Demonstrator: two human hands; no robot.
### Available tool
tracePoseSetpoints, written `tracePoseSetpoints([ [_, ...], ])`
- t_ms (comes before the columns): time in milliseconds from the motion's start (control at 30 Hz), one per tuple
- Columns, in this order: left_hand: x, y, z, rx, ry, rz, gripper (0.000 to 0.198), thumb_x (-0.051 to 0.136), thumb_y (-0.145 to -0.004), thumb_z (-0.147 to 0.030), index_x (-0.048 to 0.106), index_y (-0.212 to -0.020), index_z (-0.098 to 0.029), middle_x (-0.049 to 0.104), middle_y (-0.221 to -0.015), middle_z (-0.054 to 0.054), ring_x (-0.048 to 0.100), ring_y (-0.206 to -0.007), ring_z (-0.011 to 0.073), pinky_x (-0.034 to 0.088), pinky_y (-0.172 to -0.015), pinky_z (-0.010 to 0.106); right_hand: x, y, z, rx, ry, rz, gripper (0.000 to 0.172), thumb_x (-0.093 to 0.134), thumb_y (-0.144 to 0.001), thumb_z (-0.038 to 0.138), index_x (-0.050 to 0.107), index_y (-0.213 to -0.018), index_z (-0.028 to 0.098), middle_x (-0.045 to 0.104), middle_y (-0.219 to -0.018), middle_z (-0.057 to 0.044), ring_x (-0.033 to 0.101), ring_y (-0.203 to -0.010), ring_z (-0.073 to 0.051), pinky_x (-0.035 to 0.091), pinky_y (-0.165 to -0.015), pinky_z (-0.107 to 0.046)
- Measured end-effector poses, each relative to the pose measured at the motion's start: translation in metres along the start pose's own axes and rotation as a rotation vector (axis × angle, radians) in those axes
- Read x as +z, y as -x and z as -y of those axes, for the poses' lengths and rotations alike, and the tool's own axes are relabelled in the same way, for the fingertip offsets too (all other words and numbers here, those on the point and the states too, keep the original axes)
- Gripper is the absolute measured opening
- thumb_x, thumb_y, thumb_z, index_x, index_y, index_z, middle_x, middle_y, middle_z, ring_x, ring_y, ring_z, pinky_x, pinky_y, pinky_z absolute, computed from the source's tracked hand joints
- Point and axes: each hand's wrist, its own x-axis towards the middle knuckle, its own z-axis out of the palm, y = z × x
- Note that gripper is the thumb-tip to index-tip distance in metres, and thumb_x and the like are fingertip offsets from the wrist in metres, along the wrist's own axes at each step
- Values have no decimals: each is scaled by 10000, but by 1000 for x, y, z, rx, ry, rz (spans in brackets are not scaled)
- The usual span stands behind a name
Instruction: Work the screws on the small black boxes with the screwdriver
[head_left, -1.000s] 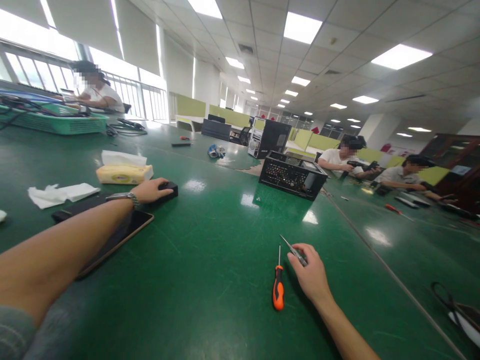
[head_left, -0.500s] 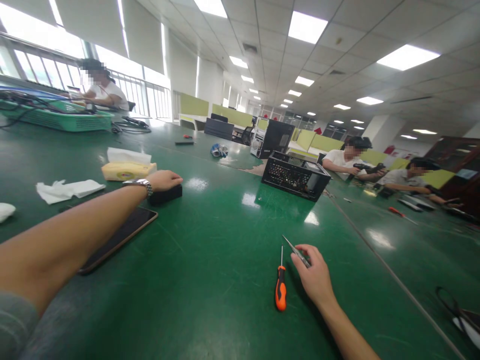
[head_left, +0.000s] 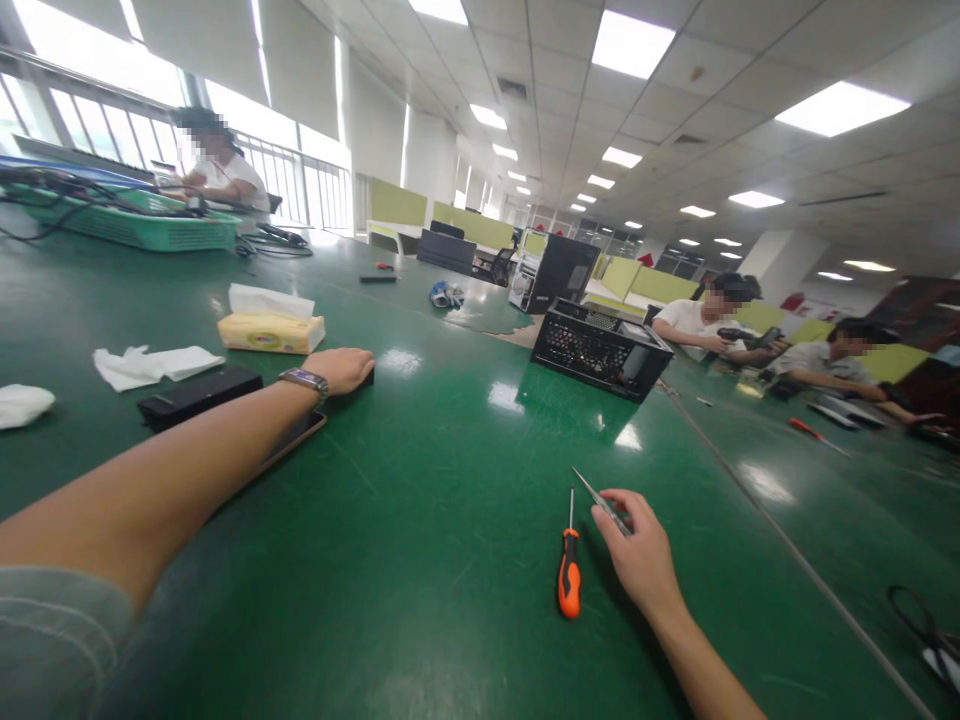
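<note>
Head view: orange screwdriver (head_left: 570, 565) lies between the hands (head_left: 642, 550), nearer right.

A slim tool (head_left: 604, 503) was held in the right hand (head_left: 640, 552) near an orange-handled screwdriver (head_left: 570, 582); the left hand (head_left: 345, 370) was laid over a black object (head_left: 370, 374).

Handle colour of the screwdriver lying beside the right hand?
Orange with black sections; the screwdriver handle shows best in the current head view.

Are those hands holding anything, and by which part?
The right hand holds a slim tool by its thicker end. The left hand partly covers a black object; its grip cannot be told.
</note>
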Motion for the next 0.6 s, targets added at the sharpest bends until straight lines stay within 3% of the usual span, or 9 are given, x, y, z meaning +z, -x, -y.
tracePoseSetpoints([
  [100,-3,-3,-1,-19,-27,28,472,310,-925,-425,650,-1119,-161,645,-1190,160,601,-1074,322,432,-907,390,-3,1,-2,15,0,-4,304,553,-806,431,651,-969,194,651,-997,-70,568,-954,-239,451,-842,-375],
  [367,-2,-5,1,-148,-33,47,610,275,-911,-525,589,-1220,-103,639,-1170,226,614,-1044,360,473,-818,406,-8,4,2,16,-33,3,294,557,-811,438,653,-958,202,656,-1012,-69,570,-978,-242,447,-848,-371],
  [600,-5,-3,-6,-154,-35,52,564,301,-901,-501,627,-1197,-147,621,-1233,189,586,-1102,372,456,-866,446,-6,4,6,-3,-44,24,273,550,-819,419,649,-947,199,657,-1003,-76,589,-943,-238,450,-849,-371],
])
